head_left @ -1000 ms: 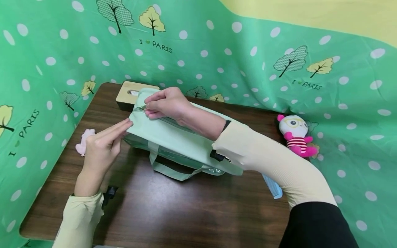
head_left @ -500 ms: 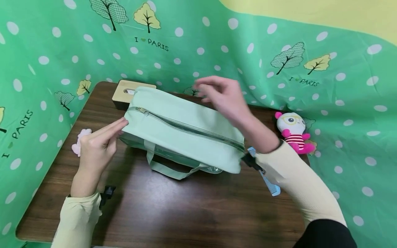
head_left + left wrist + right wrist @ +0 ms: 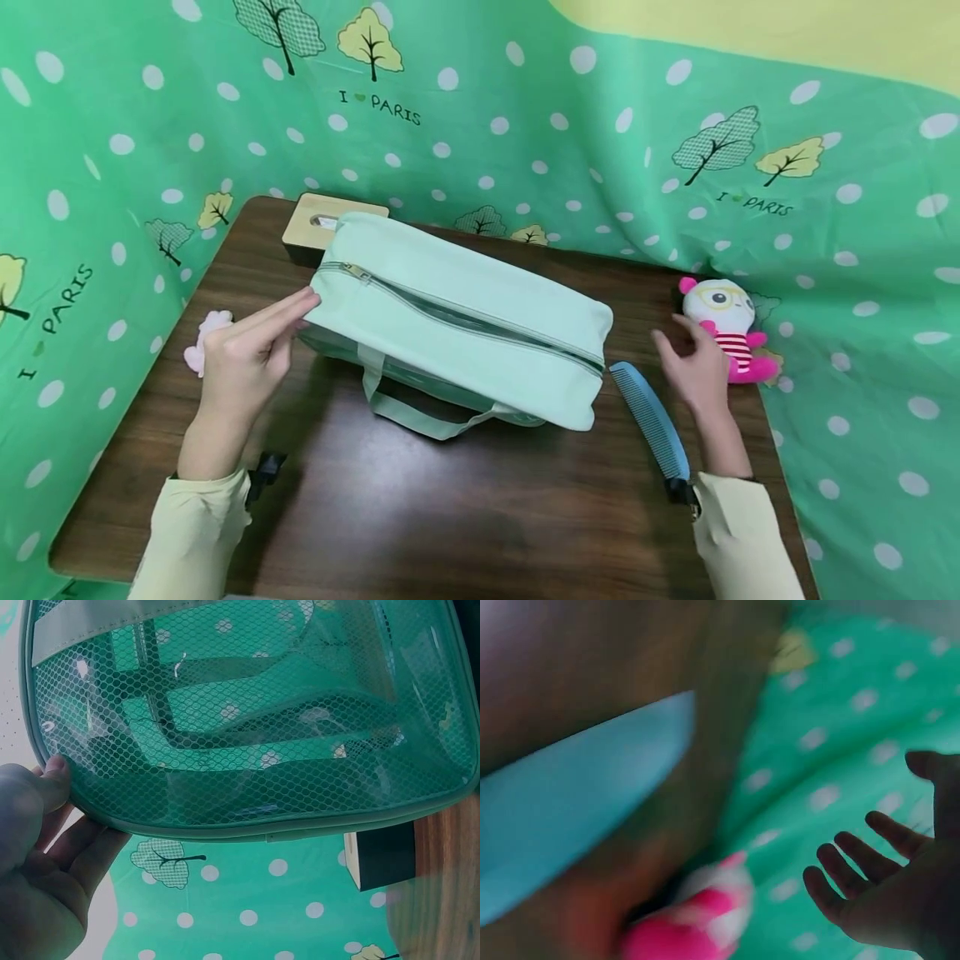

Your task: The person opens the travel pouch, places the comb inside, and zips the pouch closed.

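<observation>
A mint-green zip bag (image 3: 465, 275) with a clear, mesh-patterned side stands at mid-table. The zipper slider (image 3: 357, 272) is near the left end of its top, and a slit gapes along the zipper. My left hand (image 3: 247, 346) pinches the bag's left corner, the thumb on the near side in the left wrist view. Over the table's right side, my right hand (image 3: 697, 362) holds nothing, its fingers spread and slightly bent. It is between a blue comb (image 3: 652, 421) and a panda plush (image 3: 723, 321) in a red-striped top.
Behind the bag's left end stands a tissue box (image 3: 303, 250) with a wooden lid. A small pink item (image 3: 201, 342) lies left of my left hand. The green dotted curtain (image 3: 480, 150) encloses the back and sides of the brown table (image 3: 435, 533).
My right hand has let go of the zipper slider and moved right, past the bag, to beside the plush. The comb is now fully exposed. My left hand stays at the bag's corner.
</observation>
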Action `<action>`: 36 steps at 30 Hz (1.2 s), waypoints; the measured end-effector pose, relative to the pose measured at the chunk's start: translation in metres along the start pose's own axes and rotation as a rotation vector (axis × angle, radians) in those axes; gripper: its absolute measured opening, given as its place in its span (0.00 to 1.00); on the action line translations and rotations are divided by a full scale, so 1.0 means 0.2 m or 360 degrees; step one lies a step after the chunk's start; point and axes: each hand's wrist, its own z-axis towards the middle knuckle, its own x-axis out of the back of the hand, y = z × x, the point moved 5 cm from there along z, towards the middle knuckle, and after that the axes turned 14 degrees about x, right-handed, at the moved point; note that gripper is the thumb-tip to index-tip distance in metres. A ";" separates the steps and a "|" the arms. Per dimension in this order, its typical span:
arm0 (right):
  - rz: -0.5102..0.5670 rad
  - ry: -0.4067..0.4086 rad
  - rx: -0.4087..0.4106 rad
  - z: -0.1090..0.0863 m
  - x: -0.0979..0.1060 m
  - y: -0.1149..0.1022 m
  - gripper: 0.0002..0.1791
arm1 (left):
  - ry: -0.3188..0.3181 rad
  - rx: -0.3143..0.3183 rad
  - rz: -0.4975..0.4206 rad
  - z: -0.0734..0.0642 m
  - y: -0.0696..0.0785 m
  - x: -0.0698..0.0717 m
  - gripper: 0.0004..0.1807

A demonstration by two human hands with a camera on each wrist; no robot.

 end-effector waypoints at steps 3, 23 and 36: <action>-0.0150 -0.0129 -0.0014 -0.14 -0.04 0.19 0.34 | -0.0007 0.0010 -0.0009 0.00 0.00 0.00 0.20; -0.0471 -0.0772 -0.0095 -0.51 -0.16 0.36 0.40 | 0.0003 0.0006 -0.0035 -0.01 0.00 0.01 0.19; -0.0524 -0.0763 -0.0118 -0.49 -0.15 0.34 0.37 | 0.0008 0.0015 -0.0030 -0.01 -0.01 0.01 0.18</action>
